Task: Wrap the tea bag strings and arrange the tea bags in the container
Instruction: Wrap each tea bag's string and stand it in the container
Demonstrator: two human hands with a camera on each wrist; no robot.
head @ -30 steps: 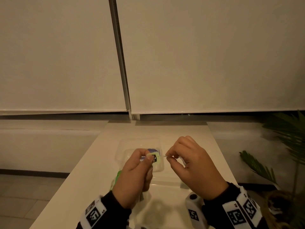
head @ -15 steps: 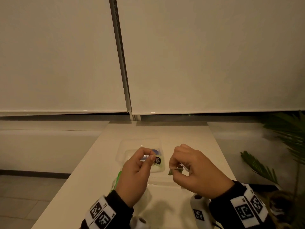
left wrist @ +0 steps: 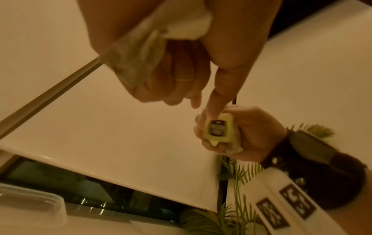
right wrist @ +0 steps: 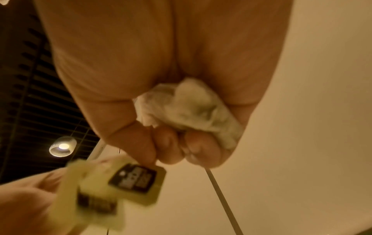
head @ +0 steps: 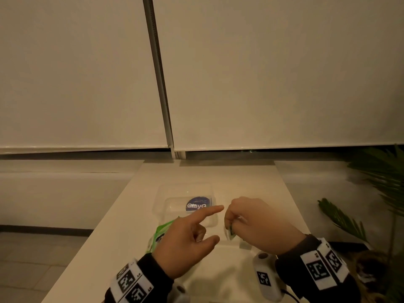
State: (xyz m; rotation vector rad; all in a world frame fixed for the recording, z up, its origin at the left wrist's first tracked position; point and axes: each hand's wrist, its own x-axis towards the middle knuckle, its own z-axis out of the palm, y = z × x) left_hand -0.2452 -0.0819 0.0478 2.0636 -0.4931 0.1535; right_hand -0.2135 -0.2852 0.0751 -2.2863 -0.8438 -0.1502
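Both forearms wear black sleeves (head: 153, 266). Each wrist carries a white band (head: 319, 267) printed with black square coded markers. A white pod (head: 265, 277), apparently a wrist camera, bears another marker and a dark cable.

Dim room, warm light, blinds drawn.
Two pale roller blinds (head: 273, 68) meet at a vertical frame (head: 158, 73) behind the white bench (head: 247, 178). Grey tiled floor (head: 32, 259) lies left; a leafy plant (head: 380, 184) stands right. A ceiling lamp (right wrist: 62, 146) glows.
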